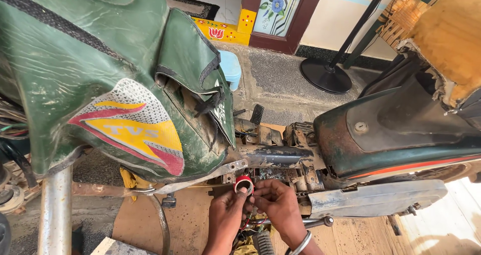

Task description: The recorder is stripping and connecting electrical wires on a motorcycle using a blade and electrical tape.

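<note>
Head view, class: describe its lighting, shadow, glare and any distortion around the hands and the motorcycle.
Head view: bright daylight glares at the lower right, washing out the floor; the left hand and right hand, with a red tape roll, sit in the shade of the green tank cover; wide-angle bending curves the edges; focus stays sharp.

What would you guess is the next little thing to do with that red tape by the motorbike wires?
Probably pull a short length off the red tape roll, pinched by the left hand, and wrap it round the wires the right hand holds, since roll and wires already meet under the frame.
</note>
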